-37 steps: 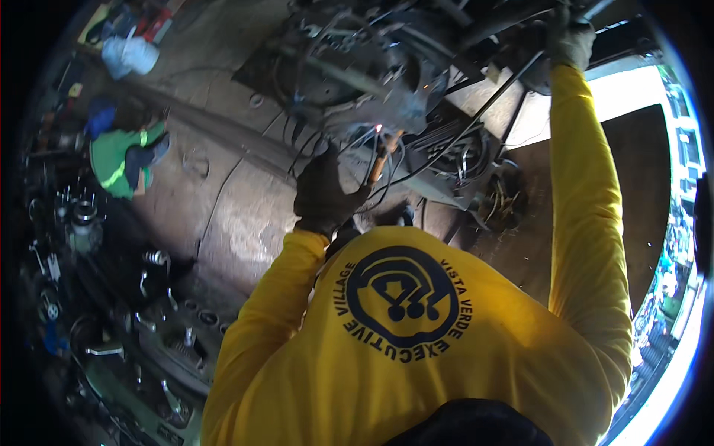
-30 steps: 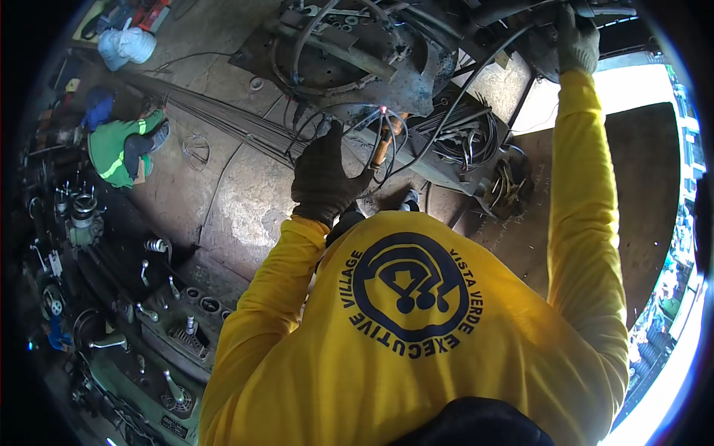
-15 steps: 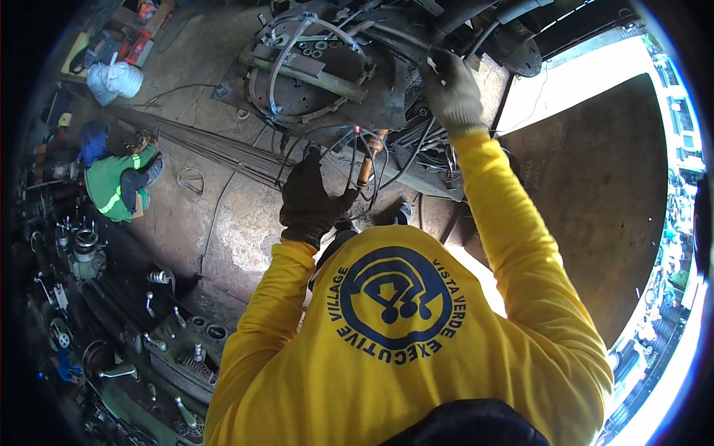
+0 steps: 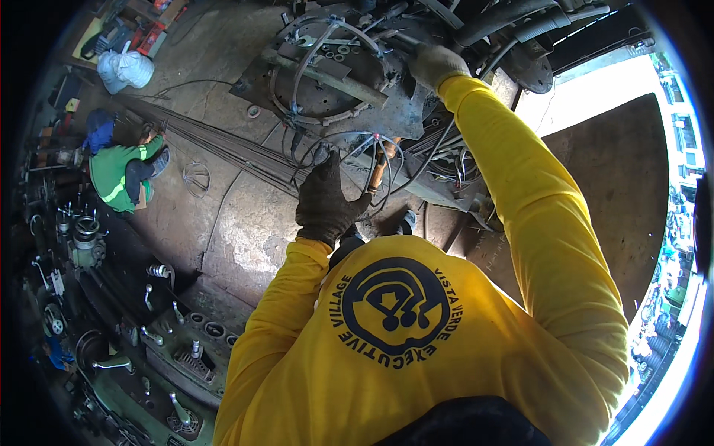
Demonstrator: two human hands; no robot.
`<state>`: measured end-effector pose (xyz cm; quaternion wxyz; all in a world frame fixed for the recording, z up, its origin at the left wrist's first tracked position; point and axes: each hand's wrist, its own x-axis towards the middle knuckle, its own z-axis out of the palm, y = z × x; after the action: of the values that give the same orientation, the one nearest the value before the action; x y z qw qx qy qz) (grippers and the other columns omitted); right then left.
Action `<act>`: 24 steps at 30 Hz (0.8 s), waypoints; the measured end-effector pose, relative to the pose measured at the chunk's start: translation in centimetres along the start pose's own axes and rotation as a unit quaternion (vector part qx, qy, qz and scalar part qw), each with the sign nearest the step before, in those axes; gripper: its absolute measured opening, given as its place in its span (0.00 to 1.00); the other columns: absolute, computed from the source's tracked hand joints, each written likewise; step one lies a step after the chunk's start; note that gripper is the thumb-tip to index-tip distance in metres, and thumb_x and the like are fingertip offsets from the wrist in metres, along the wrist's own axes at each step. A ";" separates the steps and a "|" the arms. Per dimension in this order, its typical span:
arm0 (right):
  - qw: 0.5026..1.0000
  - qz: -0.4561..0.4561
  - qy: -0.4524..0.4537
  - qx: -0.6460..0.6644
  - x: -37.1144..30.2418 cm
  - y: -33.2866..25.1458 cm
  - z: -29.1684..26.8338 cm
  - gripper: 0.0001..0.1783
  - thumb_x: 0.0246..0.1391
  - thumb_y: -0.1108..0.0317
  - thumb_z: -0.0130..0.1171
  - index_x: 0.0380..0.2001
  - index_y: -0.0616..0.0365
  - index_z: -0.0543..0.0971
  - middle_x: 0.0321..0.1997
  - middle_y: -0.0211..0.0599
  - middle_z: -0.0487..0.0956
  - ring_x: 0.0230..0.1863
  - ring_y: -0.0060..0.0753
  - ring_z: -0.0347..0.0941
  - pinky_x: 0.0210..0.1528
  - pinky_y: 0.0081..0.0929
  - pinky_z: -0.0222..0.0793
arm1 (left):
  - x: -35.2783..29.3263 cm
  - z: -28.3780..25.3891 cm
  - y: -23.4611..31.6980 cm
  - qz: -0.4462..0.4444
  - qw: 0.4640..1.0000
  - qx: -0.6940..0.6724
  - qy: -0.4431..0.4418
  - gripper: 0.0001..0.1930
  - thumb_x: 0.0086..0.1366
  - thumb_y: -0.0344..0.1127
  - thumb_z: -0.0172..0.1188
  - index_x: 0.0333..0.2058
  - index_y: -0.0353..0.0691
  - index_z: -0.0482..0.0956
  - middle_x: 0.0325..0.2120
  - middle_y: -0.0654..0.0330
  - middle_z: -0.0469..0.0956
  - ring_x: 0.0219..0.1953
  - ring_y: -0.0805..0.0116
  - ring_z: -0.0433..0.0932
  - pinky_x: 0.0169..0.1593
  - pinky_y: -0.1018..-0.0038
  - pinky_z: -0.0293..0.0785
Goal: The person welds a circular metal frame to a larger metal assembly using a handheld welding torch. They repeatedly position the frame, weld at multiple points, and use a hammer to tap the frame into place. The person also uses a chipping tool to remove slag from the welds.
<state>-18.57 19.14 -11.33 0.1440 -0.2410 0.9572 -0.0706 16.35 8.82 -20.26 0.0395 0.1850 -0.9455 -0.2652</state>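
My left hand [image 4: 325, 202], in a dark work glove, is by the near edge of a metal worktable [image 4: 416, 104]. Its thumb and fingers close around part of a round frame of thin bent rods [image 4: 402, 157]. A brown-orange tool handle [image 4: 381, 169] stands inside or behind the rods, close to my thumb. Stretched out to the far right, my right hand [image 4: 440, 65] wears a pale knit glove. Its fingers look curled at a grey bar [image 4: 398, 37]; what they grip is mostly hidden. A larger metal ring [image 4: 299, 74] lies on the tabletop with a flat bar [image 4: 349, 85] across it.
Long thin rods [image 4: 223, 145] lie on the floor to the left. A person in green [image 4: 123, 167] crouches beyond them, near a wire hoop [image 4: 196, 179]. Machinery with levers [image 4: 178, 409] fills the lower left. A large brown sheet [image 4: 617, 193] stands at right; cables [image 4: 454, 163] lie beneath the table.
My right hand has moved farther across the table and a little left. The red glow on the rod frame has dimmed. My left hand stays at the frame while the view shifts slightly.
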 end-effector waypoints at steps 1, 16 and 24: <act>1.000 -0.002 0.004 -0.002 0.4 0.4 -0.2 0.24 0.67 0.59 0.54 0.59 0.56 0.86 0.55 0.56 0.88 0.62 0.57 0.83 0.65 0.45 0.78 | 0.1 0.0 0.2 0.002 1.000 0.000 -0.003 0.62 0.50 0.60 0.82 0.77 0.36 0.60 0.63 0.39 0.75 0.65 0.40 0.74 0.68 0.50 0.72; 0.838 -0.165 0.104 0.509 -19.8 3.2 4.3 0.21 0.78 0.53 0.58 0.56 0.61 0.82 0.31 0.28 0.79 0.30 0.18 0.73 0.31 0.23 0.70 | -1.5 1.8 -1.4 0.004 0.997 -0.043 0.068 0.60 0.49 0.51 0.85 0.75 0.31 0.62 0.54 0.45 0.79 0.57 0.46 0.77 0.61 0.50 0.75; 0.942 -0.120 0.070 0.307 -23.7 1.4 10.7 0.16 0.73 0.59 0.60 0.55 0.58 0.81 0.38 0.54 0.86 0.39 0.62 0.85 0.42 0.48 0.80 | -0.4 2.3 -2.3 0.004 0.999 -0.034 0.032 0.58 0.47 0.55 0.85 0.71 0.31 0.66 0.51 0.46 0.78 0.55 0.46 0.78 0.58 0.52 0.77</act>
<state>4.09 31.11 -16.08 0.1336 -0.2924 0.8610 -0.3942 17.06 8.26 -23.41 0.0769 0.1877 -0.9351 -0.2906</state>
